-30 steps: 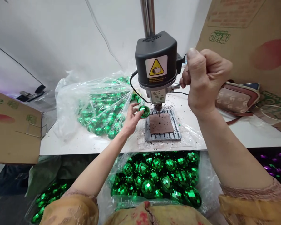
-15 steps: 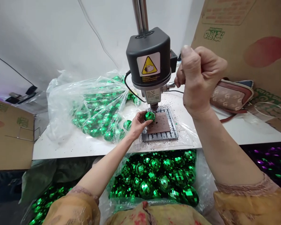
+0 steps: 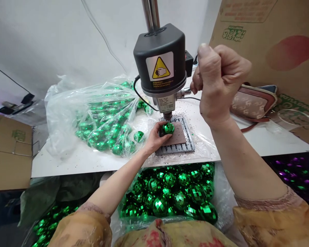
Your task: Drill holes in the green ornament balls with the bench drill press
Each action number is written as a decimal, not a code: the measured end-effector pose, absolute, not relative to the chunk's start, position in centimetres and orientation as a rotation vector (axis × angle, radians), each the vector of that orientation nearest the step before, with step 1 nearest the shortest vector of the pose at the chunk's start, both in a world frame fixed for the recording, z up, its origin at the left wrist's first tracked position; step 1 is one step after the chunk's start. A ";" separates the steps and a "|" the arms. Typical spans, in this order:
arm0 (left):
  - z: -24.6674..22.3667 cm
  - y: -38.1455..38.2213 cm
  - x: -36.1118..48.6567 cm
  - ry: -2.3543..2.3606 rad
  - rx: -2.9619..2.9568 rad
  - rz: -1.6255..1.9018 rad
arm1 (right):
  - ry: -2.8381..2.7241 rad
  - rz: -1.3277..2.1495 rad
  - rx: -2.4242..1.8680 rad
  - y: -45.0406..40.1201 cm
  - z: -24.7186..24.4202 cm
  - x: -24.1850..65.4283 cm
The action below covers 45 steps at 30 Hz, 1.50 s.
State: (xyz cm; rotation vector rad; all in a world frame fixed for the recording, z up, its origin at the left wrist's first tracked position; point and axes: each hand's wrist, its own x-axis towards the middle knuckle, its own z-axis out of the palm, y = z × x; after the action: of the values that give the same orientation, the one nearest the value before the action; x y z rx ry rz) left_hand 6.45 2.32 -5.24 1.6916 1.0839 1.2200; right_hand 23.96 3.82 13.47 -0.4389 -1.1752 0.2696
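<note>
Under the chuck of a small black drill press (image 3: 159,58), my left hand (image 3: 156,138) grips a shiny green faceted ball (image 3: 168,128) between thumb and fingers. The ball is over a brown board (image 3: 179,134) on the press's slotted metal base (image 3: 189,145). Whether the drill tip touches the ball is hard to see. My right hand (image 3: 220,82) is closed in a fist at the press's feed lever (image 3: 187,91), whose grip end is hidden by the fingers.
A clear plastic bag (image 3: 64,113) of green balls lies on the white table (image 3: 74,164), one loose ball (image 3: 138,136) beside it. More balls (image 3: 167,195) fill a container below the table edge. A patterned purse (image 3: 254,104) and a cardboard box (image 3: 247,20) stand right.
My left hand has brought the green ball slightly right, beneath the drill chuck. My right hand stays closed at the lever. The whole view has shifted a little.
</note>
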 end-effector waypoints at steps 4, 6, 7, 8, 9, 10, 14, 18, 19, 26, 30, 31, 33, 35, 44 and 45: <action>-4.9 1.6 7.4 1.130 1.706 1.174 | -1.200 0.277 -0.534 3.8 13.5 24.1; -5.0 1.3 7.8 1.137 1.661 1.179 | -1.193 0.275 -0.511 3.9 13.5 24.2; -5.1 1.2 7.9 1.138 1.637 1.193 | -1.183 0.278 -0.487 4.0 13.6 24.2; -5.1 1.1 8.0 1.136 1.616 1.213 | -1.177 0.284 -0.461 4.0 13.7 24.2; -5.2 1.0 8.1 1.131 1.600 1.233 | -1.177 0.291 -0.442 4.0 13.8 24.1; -5.2 0.9 8.1 1.123 1.588 1.249 | -1.180 0.296 -0.434 4.0 13.9 24.1; -5.2 0.7 8.2 1.096 1.552 1.259 | -1.203 0.290 -0.549 4.0 14.3 24.1; -5.4 0.7 8.2 1.071 1.541 1.263 | -1.187 0.257 -0.538 4.1 13.9 23.9; -5.5 0.7 8.1 1.071 1.546 1.258 | -1.173 0.246 -0.511 4.0 13.6 23.8; -5.9 0.6 8.0 1.073 1.545 1.237 | -1.103 0.187 -0.496 2.3 10.8 23.5; -6.0 0.7 7.9 1.079 1.556 1.227 | -1.110 0.172 -0.482 2.0 9.8 23.7; -6.0 0.7 7.9 1.083 1.560 1.224 | -1.107 0.171 -0.490 2.1 9.6 23.7; -6.1 0.8 7.9 1.081 1.558 1.225 | -1.093 0.169 -0.496 2.3 9.3 23.7; -6.0 0.8 7.9 1.073 1.551 1.229 | -1.079 0.169 -0.482 2.4 9.0 23.6; -5.6 0.6 8.2 1.054 1.524 1.256 | -1.085 0.094 -0.339 3.1 8.3 23.5; -5.6 0.6 8.2 1.053 1.524 1.259 | -1.089 0.082 -0.307 3.2 8.2 23.5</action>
State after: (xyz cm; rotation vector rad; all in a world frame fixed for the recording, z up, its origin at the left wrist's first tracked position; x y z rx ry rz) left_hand 8.18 0.63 -5.60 1.5244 1.0535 1.2594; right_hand 23.52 3.20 8.16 -0.3074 -1.0895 0.0825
